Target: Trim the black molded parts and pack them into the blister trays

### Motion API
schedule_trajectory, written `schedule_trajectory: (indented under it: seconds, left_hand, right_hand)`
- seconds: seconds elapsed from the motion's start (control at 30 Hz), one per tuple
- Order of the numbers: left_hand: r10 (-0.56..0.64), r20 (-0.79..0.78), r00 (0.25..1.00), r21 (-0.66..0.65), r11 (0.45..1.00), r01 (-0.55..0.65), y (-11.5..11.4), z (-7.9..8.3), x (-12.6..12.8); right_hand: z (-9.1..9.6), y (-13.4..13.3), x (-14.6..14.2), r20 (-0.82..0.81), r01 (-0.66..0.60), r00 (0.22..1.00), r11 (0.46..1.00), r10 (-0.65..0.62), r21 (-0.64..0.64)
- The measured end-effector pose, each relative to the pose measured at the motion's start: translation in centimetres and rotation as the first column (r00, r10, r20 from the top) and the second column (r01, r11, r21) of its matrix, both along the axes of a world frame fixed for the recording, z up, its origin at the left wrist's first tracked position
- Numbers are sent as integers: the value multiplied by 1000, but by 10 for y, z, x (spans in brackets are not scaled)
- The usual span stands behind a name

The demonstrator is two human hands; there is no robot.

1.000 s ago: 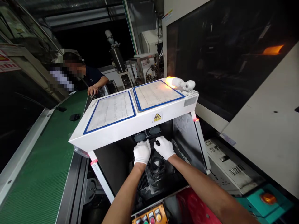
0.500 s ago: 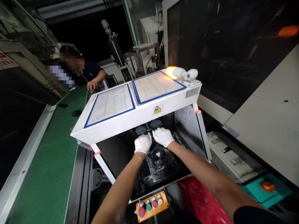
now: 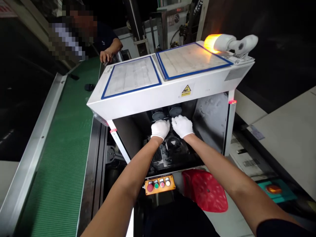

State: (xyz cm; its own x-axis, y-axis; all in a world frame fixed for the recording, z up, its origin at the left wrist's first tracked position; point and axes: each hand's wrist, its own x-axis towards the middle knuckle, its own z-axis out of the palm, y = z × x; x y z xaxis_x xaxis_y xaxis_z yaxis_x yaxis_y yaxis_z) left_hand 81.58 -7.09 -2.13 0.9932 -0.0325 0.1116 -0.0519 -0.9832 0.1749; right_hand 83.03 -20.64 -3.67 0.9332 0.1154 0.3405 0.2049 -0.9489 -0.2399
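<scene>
Both of my white-gloved hands reach under a white machine housing (image 3: 170, 87). My left hand (image 3: 160, 129) sits just below a round black disc (image 3: 158, 116), and my right hand (image 3: 182, 126) lies next to it, near a second round black disc (image 3: 175, 111). The fingertips nearly meet, and what they touch is hidden in shadow. Beneath my hands are a finned dark metal block (image 3: 156, 156) and a round dome-shaped part (image 3: 173, 144). Dust greys the interior wall (image 3: 209, 121).
An orange push-button panel (image 3: 159, 185) sits below the opening. A red perforated stool (image 3: 204, 191) stands to the right. A green conveyor belt (image 3: 59, 158) runs along the left. A co-worker's hand (image 3: 106, 56) rests beyond the housing, beneath an amber beacon (image 3: 217, 43).
The view has swung and tilted, so the housing sits higher and the button panel and red stool show more fully. My hands stay together under the discs.
</scene>
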Motion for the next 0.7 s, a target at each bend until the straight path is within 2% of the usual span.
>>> schedule_trajectory:
  seconds: [0.1,0.17,0.2,0.23,0.3,0.33,0.43,0.53,0.6,0.67,0.7]
  left_hand:
    - [20,-8,1000,-111,994,-20,4,6,-9]
    - [57,-12,998,-207,977,-59,13,8,-22]
    - [80,-16,997,-260,962,-81,20,8,-32]
    - [103,-21,994,-313,944,-104,28,6,-44]
    - [156,-40,987,-416,896,-159,47,-1,-78]
    - [191,-55,980,-461,866,-194,57,-7,-100]
    - [340,-134,931,-555,753,-355,83,-30,-188]
    - [497,-280,821,-574,599,-558,90,-55,-301]
    - [594,-390,704,-545,467,-696,82,-71,-377]
    - [699,-469,539,-501,292,-815,72,-86,-446]
    - [744,-498,445,-482,189,-855,67,-93,-479]
  right_hand:
    - [10,0,-35,15,-41,999,998,40,42]
    - [5,7,-81,10,-89,996,994,89,69]
    - [-3,13,-111,-16,-139,990,987,141,75]
    - [-16,21,-142,-72,-245,966,967,250,70]
    - [-51,36,-201,-251,-493,833,868,493,67]
    - [-71,44,-227,-350,-565,758,822,551,71]
    - [-123,64,-277,-601,-641,583,764,546,73]
    - [-142,68,-298,-733,-669,479,742,483,51]
    - [-146,63,-300,-749,-717,434,696,501,50]
    - [-152,58,-294,-720,-774,389,628,574,82]
    - [-156,58,-292,-651,-735,442,665,617,131]
